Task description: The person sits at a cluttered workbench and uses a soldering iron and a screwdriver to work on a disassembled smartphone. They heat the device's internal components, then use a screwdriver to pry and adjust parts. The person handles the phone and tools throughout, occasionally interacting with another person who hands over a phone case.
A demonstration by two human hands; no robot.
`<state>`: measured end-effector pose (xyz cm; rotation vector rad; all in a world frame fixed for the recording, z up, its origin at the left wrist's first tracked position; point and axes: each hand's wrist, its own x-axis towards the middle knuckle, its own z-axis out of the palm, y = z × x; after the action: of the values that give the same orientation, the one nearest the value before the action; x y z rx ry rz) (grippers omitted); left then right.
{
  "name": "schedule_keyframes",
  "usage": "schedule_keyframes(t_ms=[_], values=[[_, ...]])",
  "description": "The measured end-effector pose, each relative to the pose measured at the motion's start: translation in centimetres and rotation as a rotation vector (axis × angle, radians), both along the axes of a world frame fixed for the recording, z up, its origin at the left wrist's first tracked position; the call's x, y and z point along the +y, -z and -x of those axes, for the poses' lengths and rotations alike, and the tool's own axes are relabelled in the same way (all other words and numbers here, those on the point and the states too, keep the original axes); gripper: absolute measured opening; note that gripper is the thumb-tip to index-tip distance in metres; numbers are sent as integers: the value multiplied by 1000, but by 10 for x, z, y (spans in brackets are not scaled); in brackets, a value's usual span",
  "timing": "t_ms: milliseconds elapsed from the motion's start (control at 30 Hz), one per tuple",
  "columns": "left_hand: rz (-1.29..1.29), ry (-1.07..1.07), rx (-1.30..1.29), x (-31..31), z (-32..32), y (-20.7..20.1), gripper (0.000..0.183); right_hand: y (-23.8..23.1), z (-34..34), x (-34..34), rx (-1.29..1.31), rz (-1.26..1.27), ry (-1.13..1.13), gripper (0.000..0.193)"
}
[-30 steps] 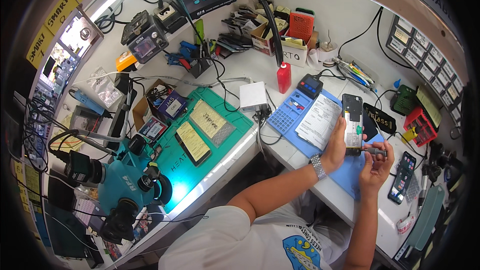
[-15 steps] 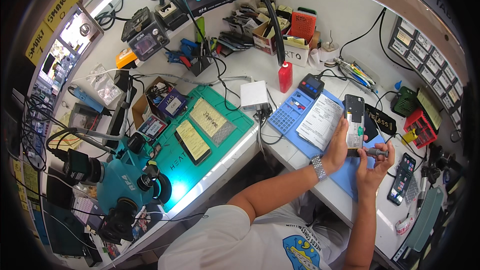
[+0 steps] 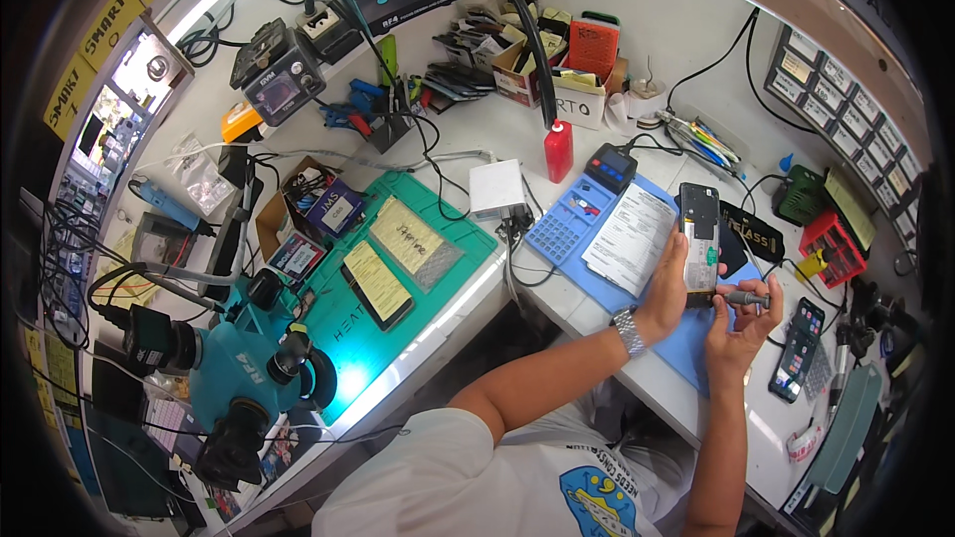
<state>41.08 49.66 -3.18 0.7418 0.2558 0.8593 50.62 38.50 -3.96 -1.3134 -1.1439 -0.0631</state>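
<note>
Well, your left hand (image 3: pixel 665 300) grips the opened phone (image 3: pixel 700 231) over the blue mat (image 3: pixel 684 353); your right hand (image 3: pixel 738 333) holds the grey tool (image 3: pixel 744 297); any wobble could make it gouge the phone.

Right hand (image 3: pixel 734 336) slightly nearer the phone (image 3: pixel 701 229) than before, its grey tool (image 3: pixel 745 298) apparently at another slant.

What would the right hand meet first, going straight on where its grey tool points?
The right hand, grey screwdriver-like tool leading, would likely meet the lower end of the opened phone first; whether tool and phone touch is unclear.
</note>
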Motion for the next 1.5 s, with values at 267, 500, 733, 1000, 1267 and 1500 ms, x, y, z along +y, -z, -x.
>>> schedule_keyframes(t_ms=[267,500,733,1000,1267,1500], values=[[62,4,2,4,1,7,68,-2,5,5,64,28,-14,92],[44,-67,70,-3,6,-16,63,-32,-4,-8,403,216,27,100],[83,-17,55,0,10,-17,66,-53,-1,-12,305,440,194,87],[-71,157,282,-14,7,-33,35,-49,-28,-17,170,69,158,74],[-219,320,324,-23,8,-28,33,-40,-26,-14,287,-139,93,67],[-353,299,347,-19,9,-9,38,-40,-23,-12,221,-106,93,63]])
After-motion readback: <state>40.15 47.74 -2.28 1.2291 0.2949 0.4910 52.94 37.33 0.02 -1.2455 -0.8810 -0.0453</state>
